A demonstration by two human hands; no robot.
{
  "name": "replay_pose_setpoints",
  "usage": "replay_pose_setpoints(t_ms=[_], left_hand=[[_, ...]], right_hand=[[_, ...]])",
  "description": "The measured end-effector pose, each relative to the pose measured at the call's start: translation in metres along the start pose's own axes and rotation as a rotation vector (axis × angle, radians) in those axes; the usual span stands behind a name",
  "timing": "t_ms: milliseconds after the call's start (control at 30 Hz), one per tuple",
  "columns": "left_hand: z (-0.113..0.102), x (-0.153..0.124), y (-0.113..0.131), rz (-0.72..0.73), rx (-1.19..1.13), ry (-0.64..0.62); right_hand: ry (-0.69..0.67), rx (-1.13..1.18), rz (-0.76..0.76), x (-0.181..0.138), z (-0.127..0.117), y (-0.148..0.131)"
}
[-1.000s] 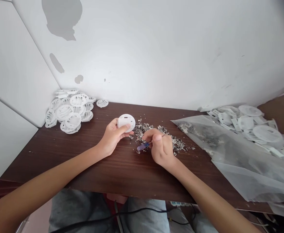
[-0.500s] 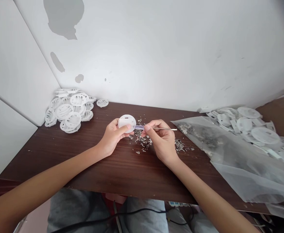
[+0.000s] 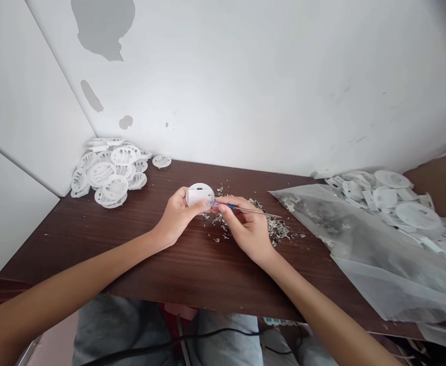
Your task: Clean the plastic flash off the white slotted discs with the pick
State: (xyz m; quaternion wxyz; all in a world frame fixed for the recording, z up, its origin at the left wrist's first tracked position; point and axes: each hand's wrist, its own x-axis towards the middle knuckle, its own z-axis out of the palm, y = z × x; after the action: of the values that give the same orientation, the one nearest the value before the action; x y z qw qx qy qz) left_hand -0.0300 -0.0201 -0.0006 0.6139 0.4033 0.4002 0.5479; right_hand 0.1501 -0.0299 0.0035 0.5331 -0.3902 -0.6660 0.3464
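My left hand (image 3: 177, 216) grips a round white plastic disc (image 3: 200, 194) just above the brown table (image 3: 169, 264), thumb on its lower edge. My right hand (image 3: 245, 229) pinches a thin screwdriver (image 3: 245, 209) with a blue-and-clear handle. The handle end lies against the disc and the metal shaft points right. Under both hands lies a scatter of small grey metal bits (image 3: 279, 226).
A heap of white slotted plastic discs (image 3: 106, 173) sits at the back left by the wall. A clear plastic bag (image 3: 363, 244) covers the right side, with white round plates and parts (image 3: 394, 201) behind it. A black cable (image 3: 192, 338) runs below the table's front edge.
My right hand lifted the screwdriver off the metal bits and turned it level, its handle end coming up to the disc. The left hand kept the disc almost still.
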Motion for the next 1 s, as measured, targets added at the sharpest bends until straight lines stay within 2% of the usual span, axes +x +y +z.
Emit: replay_pose_setpoints(t_ms=[100, 500, 633, 833, 1000], left_hand=[[0.0, 0.0, -0.001, 0.022, 0.048, 0.026], [0.0, -0.002, -0.003, 0.028, 0.103, 0.051], [-0.001, -0.002, -0.004, 0.024, 0.146, 0.061], [-0.001, -0.002, -0.002, 0.008, 0.137, 0.035], [-0.001, -0.003, 0.003, -0.043, 0.097, -0.008]], right_hand=[[-0.006, -0.093, -0.061, -0.001, 0.0, 0.001], [-0.028, -0.215, -0.123, -0.003, 0.006, 0.004], [-0.04, -0.281, -0.205, -0.003, 0.006, 0.007], [-0.048, -0.414, -0.452, -0.001, 0.007, 0.012], [-0.076, -0.46, -0.453, 0.0, 0.008, 0.01]])
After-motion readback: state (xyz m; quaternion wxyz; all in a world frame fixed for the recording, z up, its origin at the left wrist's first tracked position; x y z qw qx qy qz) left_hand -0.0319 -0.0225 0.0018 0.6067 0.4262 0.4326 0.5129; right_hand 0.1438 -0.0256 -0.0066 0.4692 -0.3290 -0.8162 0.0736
